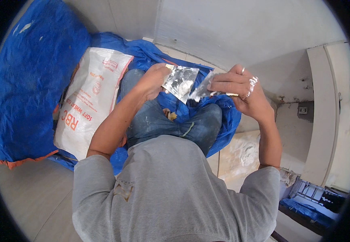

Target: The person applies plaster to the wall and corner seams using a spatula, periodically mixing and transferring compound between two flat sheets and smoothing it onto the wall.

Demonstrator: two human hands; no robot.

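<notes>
Two flat metal putty knives face each other above my lap, their blades smeared with white paste. My left hand (pixel 154 82) is closed around one putty knife (pixel 183 80), whose broad square blade is turned up and carries patches of paste. In my right hand (pixel 247 90) the other putty knife (pixel 202 87) is gripped, its blade angled down to the left. Its tip comes close to the first blade; whether they touch I cannot tell. White paste also coats part of my right hand near the knuckles. My fingers hide most of both handles.
Beneath and around my legs spreads a blue tarp (pixel 34 84). A white woven sack (pixel 90 99) lies on it at the left. A pale wall (pixel 239 32) rises ahead, with a socket (pixel 302 110) and a pale upright panel (pixel 322 113) at the right. White residue (pixel 248 155) marks the floor.
</notes>
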